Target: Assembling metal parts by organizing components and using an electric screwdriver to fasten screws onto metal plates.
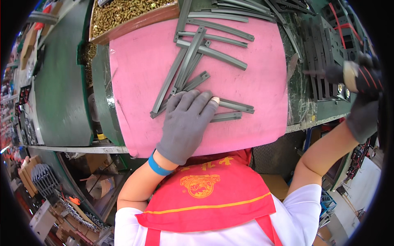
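My left hand [186, 123], in a grey glove with a bare thumb tip, bends its fingers over a grey metal strip [237, 105] on the pink mat. The strip's right end sticks out past the thumb; the fingers hide the rest. Just below it, a shorter strip end [226, 117] shows. Longer grey strips [167, 84] lie crossed beyond the fingers. At the far right my right hand [363, 112], gloved too, is closed around a dark power screwdriver [342, 76] with a beige section. Its thin bit points left, blurred, away from the mat.
The pink mat [246, 131] covers the green bench. A box of small brass-coloured screws [131, 18] stands at the back left. More metal strips [242, 9] lie at the back. Dark perforated metal frames [322, 57] are stacked at the right, beside the screwdriver.
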The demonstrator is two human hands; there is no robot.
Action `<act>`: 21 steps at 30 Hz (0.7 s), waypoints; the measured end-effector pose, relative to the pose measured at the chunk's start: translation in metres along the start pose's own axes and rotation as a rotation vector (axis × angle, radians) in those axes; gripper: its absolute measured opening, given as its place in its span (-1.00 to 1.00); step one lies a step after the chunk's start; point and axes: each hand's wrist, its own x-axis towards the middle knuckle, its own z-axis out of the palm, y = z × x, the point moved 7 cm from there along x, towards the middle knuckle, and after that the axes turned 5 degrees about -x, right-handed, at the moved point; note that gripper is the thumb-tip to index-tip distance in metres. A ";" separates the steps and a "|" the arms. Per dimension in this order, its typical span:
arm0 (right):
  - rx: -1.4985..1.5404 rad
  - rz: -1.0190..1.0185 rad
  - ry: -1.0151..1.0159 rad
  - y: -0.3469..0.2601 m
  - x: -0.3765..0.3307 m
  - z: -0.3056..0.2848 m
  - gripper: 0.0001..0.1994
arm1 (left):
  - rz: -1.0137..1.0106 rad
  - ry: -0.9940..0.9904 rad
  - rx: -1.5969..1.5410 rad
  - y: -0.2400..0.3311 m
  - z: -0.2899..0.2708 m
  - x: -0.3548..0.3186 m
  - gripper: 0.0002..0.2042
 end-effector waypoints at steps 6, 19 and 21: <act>-0.256 -0.166 0.010 0.041 -0.123 0.102 -0.53 | -0.134 0.009 0.031 -0.011 -0.010 -0.035 -0.71; -0.633 -0.511 -1.036 0.053 -0.175 0.186 -0.75 | -0.207 0.008 -0.034 -0.025 -0.029 -0.085 -0.68; -0.637 -0.481 -1.031 0.052 -0.166 0.167 -0.76 | -0.248 -0.047 0.007 -0.033 -0.037 -0.088 -0.70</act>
